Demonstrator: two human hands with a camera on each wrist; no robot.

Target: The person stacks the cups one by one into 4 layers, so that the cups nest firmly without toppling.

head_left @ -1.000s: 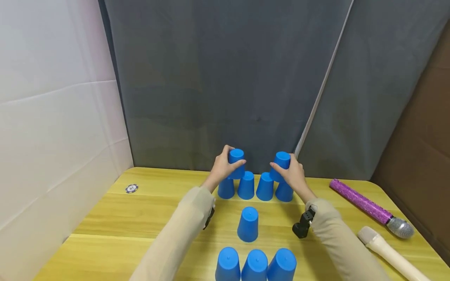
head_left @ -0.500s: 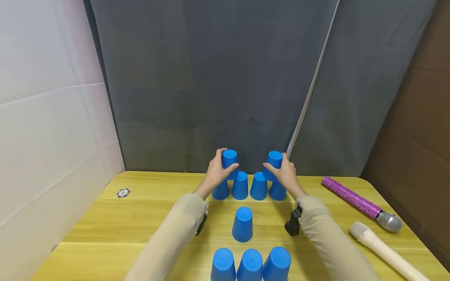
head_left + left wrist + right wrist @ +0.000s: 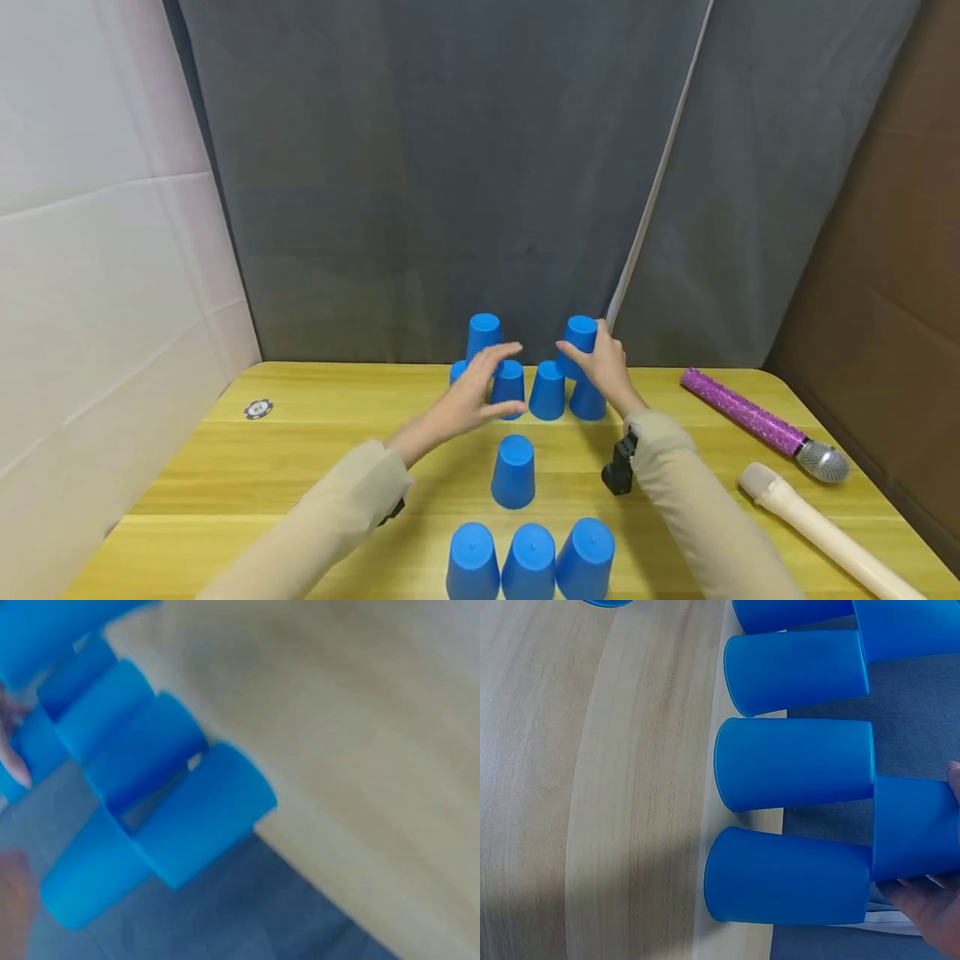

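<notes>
Head view: R hand (image 3: 603, 371) grips upper cup (image 3: 578, 344), L hand (image 3: 468, 400) fingers straight

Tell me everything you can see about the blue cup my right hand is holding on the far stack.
The upper right cup is plain blue, looks like smooth plastic, and stands upside down, closed end up. It sits in the second tier, resting on the two rightmost cups of the back row near the table's far edge. The right hand grips its side with curled fingers. No markings show.
</notes>
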